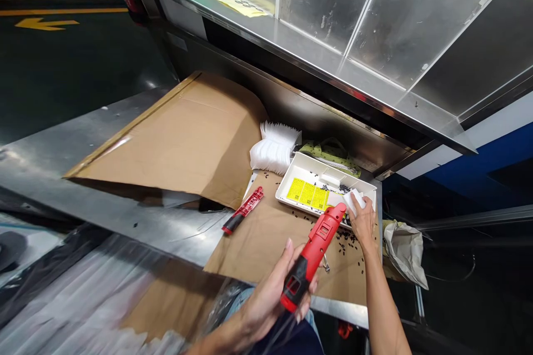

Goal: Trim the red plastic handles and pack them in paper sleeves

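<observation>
My left hand (272, 283) holds a red and black power tool housing (316, 249) aslant above the bench, fingers behind it and thumb stretched beside it. My right hand (363, 219) is closed on a small white piece (353, 201) over the right end of a white plastic tray (285, 186); whether the piece is a block or a stack of labels, I cannot tell. Yellow printed labels (307, 194) and small black parts lie inside the tray. Left of it, a red and black housing half (244, 211) rests with its inner side up.
A large cardboard sheet (175, 133) bulges over the metal bench on the left. White foam sleeves (272, 150) and a green patterned bag (331, 156) stand behind the tray. Small black bits are scattered on the cardboard mat (266, 249). A metal shelf (300, 64) overhangs the back.
</observation>
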The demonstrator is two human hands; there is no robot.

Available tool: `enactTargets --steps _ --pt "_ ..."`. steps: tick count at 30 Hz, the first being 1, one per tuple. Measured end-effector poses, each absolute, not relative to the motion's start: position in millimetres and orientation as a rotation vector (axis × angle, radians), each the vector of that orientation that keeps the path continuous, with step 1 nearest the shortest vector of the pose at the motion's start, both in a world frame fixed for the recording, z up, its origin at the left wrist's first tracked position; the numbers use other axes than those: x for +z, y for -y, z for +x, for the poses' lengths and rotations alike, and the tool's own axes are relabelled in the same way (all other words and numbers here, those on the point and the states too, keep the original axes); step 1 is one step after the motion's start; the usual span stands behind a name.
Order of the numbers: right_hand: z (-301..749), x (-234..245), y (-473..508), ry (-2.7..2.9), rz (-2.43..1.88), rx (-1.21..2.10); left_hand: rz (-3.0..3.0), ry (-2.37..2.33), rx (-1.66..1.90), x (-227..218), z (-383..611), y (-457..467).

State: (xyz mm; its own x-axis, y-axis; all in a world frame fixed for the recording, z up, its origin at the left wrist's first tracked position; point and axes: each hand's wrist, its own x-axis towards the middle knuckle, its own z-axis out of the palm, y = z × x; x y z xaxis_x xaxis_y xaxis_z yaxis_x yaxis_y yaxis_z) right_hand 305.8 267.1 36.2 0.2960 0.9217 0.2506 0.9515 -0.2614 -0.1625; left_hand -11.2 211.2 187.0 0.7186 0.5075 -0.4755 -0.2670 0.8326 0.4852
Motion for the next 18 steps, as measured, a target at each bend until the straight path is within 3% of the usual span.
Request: enactTargets --steps 18 --pt "314.4 6.3 -251.3 1.656 -2.303 -0.015 0.96 -0.763 0.544 178.9 -18.8 -200.9"
